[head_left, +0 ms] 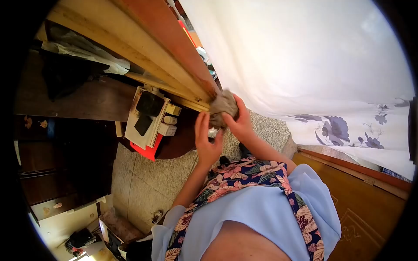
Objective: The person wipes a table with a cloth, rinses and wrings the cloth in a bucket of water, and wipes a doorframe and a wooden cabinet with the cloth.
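Note:
A crumpled grey-brown cloth (224, 108) is bunched up at the lower end of a wooden frame post (191, 48). My right hand (238, 122) is closed on the cloth from the right side, with the thumb pressed over it. To the left of the cloth, my left hand (208, 138) has its thumb and fingers apart, the fingertips close to the cloth's left edge and the wooden ledge. Whether those fingertips touch the cloth is hard to tell. Part of the post's end is hidden behind the cloth.
A dark round table (177, 145) on the left holds a notebook (138, 126), black items, small boxes and a red folder (149, 151). A white floral curtain (305, 65) hangs on the right, above a wooden panel (348, 204). Black plastic (69, 76) lies on a shelf.

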A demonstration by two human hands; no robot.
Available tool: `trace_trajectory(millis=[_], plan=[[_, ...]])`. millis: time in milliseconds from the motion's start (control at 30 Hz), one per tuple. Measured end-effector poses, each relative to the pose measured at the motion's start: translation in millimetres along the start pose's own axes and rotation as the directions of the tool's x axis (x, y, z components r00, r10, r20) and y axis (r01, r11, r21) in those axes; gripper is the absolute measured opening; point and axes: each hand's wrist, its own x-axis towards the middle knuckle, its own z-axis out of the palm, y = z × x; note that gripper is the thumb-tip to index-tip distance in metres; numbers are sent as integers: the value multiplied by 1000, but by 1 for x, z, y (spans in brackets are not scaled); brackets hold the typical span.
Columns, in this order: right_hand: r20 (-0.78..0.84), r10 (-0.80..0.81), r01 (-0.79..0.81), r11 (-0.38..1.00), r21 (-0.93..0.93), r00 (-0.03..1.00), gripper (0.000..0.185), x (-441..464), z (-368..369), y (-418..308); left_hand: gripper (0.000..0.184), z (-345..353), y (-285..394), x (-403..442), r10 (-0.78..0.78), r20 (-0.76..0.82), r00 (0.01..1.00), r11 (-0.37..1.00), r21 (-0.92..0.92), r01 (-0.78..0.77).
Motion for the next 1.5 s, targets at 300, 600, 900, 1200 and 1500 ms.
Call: trace_trajectory(millis=[300,600,900,1200,1500], plan=[[-181,-253,123,840,-529,950,68,38,37,101,63,-27,-17,-61,-333,-76,940,941,-83,327],[-234,788,-822,544,-169,569,52,30,-3,302,65,-31,-35,-93,-500,-85,862,865,-18,501],[-228,651,-689,667,-285,724,54,44,-4,213,62,-37,-55,-104,-500,-55,864,864,-95,494],[113,256,-280,886,369,960,43,11,9,21,54,-31,-50,-56,-297,83,951,927,-216,308],[149,154,-154,988,-9,977,53,-123,-9,-32,66,-40,-29,-52,22,502,865,804,-523,282]])
